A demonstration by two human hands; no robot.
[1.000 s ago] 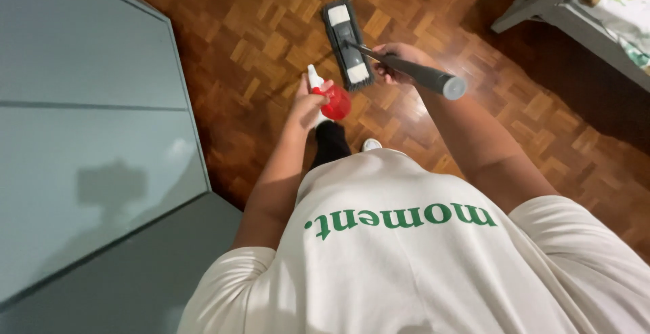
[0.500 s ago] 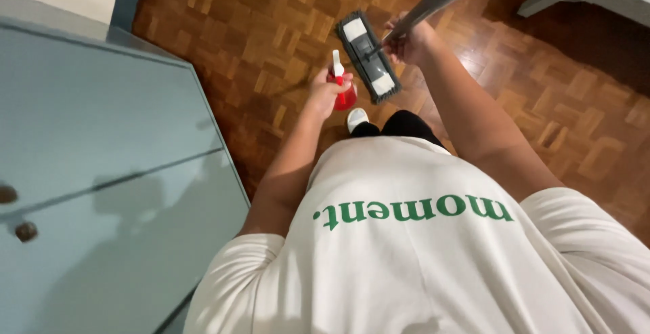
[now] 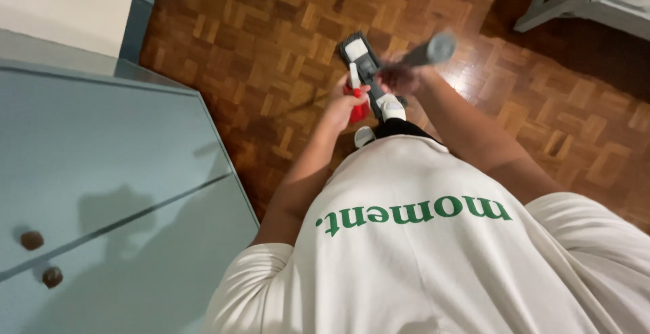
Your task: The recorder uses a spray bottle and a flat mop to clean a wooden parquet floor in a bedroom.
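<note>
The flat mop (image 3: 369, 70) lies with its dark head on the parquet floor (image 3: 257, 29) at the upper middle of the frame, its grey handle (image 3: 425, 51) clasped by the blurred right hand (image 3: 399, 76). Just left of it, the left hand (image 3: 342, 107) grasps a red spray bottle (image 3: 356, 97) (white nozzle up), so the wetting-and-wiping step seems in hand. The next move likely calls for aiming the nozzle at bare floor beside the mop head, clear of the white shoes (image 3: 391, 109).

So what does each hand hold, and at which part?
Left hand holds a red spray bottle around its body. Right hand holds the grey mop handle near its top end.
</note>
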